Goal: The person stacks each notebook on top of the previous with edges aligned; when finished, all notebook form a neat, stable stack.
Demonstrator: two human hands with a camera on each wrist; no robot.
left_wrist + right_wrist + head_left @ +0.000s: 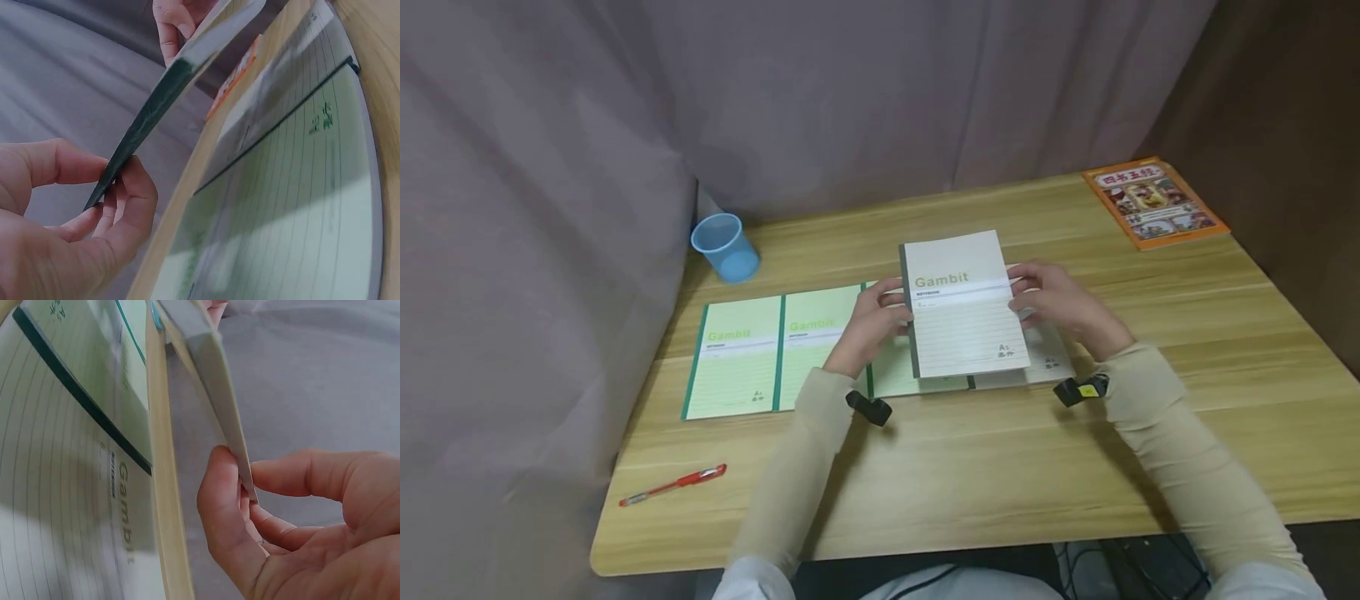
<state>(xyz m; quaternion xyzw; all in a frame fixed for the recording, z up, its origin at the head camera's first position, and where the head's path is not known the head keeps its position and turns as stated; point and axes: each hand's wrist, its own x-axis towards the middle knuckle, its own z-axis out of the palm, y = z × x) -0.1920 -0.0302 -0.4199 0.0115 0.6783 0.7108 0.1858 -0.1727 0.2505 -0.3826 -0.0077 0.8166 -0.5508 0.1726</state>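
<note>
A pale notebook (962,333) with a dark grey spine and the word "Gambit" on its cover is held up over the table by both hands. My left hand (867,327) pinches its spine edge between thumb and fingers, as the left wrist view also shows. At the opposite edge, my right hand (1067,307) grips it the same way. Beneath lies a side-by-side row of similar notebooks: green-spined ones such as the leftmost notebook (730,375), and a pale notebook (1048,350) at the right end. The raised notebook partly covers that row in the head view.
A blue cup (727,250) stands at the back left. At the front left lies a red pen (673,485). An orange-bordered book (1156,202) rests at the back right of the wooden table (985,467). Grey curtains (850,108) hang behind and on the left.
</note>
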